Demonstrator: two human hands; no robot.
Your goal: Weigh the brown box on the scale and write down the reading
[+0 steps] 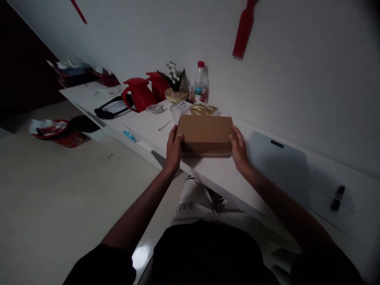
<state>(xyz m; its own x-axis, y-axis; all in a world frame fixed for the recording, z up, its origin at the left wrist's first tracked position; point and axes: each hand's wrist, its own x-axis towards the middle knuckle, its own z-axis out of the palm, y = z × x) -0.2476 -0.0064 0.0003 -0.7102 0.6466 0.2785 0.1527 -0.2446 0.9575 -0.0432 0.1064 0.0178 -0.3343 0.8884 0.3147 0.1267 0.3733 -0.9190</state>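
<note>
Head view: one brown cardboard box [205,132] on tabletop [225,174], gripped by left hand [173,148] and right hand [239,149] at its ends. Beyond hands: two red jugs [139,94], one water bottle [201,82], label unreadable.

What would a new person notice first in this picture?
First, the brown cardboard box at the middle of the white counter, with the left hand and right hand gripping its two ends. Next, the two red jugs behind it to the left, and the red comb-like thing on the wall above.
</note>
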